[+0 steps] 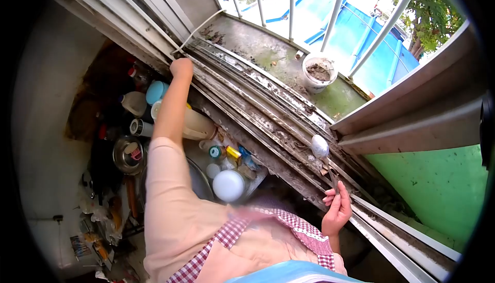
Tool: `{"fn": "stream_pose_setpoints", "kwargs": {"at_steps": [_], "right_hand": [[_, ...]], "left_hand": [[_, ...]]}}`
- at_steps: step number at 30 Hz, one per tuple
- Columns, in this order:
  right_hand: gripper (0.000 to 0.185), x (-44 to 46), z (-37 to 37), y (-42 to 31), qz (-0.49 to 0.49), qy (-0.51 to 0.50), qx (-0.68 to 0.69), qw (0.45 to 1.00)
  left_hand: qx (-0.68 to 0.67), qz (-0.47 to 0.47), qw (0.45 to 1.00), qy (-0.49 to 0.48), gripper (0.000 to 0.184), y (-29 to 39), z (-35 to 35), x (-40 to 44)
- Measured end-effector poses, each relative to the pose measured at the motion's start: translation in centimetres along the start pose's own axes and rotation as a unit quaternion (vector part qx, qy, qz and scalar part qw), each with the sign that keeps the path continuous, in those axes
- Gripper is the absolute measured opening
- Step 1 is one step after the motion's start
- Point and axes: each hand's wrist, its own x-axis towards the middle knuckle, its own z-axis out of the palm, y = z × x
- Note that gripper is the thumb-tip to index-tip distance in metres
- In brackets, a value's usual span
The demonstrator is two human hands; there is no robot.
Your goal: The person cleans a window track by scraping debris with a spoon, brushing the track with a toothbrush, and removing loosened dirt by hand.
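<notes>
My right hand (339, 210) pinches the handle of a metal spoon (319, 146). Its bowl points away from me over the dirty window track (278, 133), where crumbly dark debris lies in the grooves. With my left arm stretched out, my left hand (181, 68) is closed at the edge of the white window frame (154, 30); its fingertips are hidden. A thin white cable (203, 24) runs down close beside that hand. On the ledge outside stands a white plastic tub (318, 71) with grey-brown dirt inside.
White bars (335, 12) close off the outer ledge (258, 40). Below the sill are a white-lidded jar (229, 185), a blue lid (156, 93), several bottles and a metal bowl (128, 155). A green panel (423, 185) stands at the right.
</notes>
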Motion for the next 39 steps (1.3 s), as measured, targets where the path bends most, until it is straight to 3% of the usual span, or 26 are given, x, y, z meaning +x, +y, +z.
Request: {"fn": "stream_pose_setpoints", "kwargs": {"at_steps": [1, 2, 4, 7, 11, 16, 22, 25, 28, 32, 34, 38, 39], "right_hand": [[0.032, -0.2, -0.1, -0.1, 0.013, 0.003, -0.001, 1.000], [0.032, 0.0, 0.0, -0.2, 0.023, 0.007, 0.002, 1.000], [0.032, 0.6, 0.4, -0.3, 0.023, 0.003, 0.008, 1.000], [0.032, 1.6, 0.9, 0.3, -0.004, -0.025, -0.007, 1.000], [0.031, 3.6, 2.1, 1.7, -0.107, -0.026, -0.058, 0.992], [0.032, 4.1, 2.0, 3.2, -0.100, -0.001, -0.080, 0.992], [0.031, 4.3, 1.8, 3.9, -0.103, -0.007, -0.093, 0.990], [0.031, 4.2, 1.8, 3.7, -0.091, -0.015, -0.090, 0.992], [0.031, 4.2, 1.8, 3.5, -0.102, -0.022, -0.098, 0.990], [0.030, 3.6, 1.6, 3.0, -0.070, -0.010, -0.104, 0.992], [0.030, 3.3, 1.8, 2.8, -0.062, -0.009, -0.097, 0.993], [0.030, 3.5, 2.0, 2.8, -0.067, -0.014, -0.089, 0.994], [0.030, 3.6, 2.0, 2.7, -0.065, -0.016, -0.085, 0.994]], "left_hand": [[0.011, 0.040, 0.999, -0.035, 0.020, 0.4, -0.8, -1.3], [0.028, 0.093, 0.995, 0.012, 0.019, 1.0, -1.6, -2.9], [0.014, 0.115, 0.993, 0.005, 0.016, 1.3, -4.7, -6.3], [-0.013, 0.066, 0.992, 0.111, 0.015, -0.2, -7.5, -6.1], [-0.023, 0.025, 0.999, 0.034, 0.014, -2.1, -3.5, 1.8], [-0.051, 0.000, 0.998, -0.023, 0.012, -1.1, -0.5, 3.4], [-0.044, 0.174, 0.982, 0.060, 0.013, -1.3, -2.8, -3.1], [-0.043, 0.099, 0.990, 0.092, 0.012, -2.5, -3.3, -1.2], [-0.014, 0.027, 0.999, 0.038, 0.013, -2.0, -2.0, 2.3], [0.014, 0.067, 0.995, 0.069, 0.014, -0.5, 1.3, 4.2], [0.034, 0.110, 0.992, 0.056, 0.012, -1.1, 0.5, 2.3], [0.036, 0.171, 0.975, 0.135, 0.014, -2.4, -2.0, -1.0], [0.041, 0.112, 0.986, 0.120, 0.015, -2.4, -1.4, 0.3]]}}
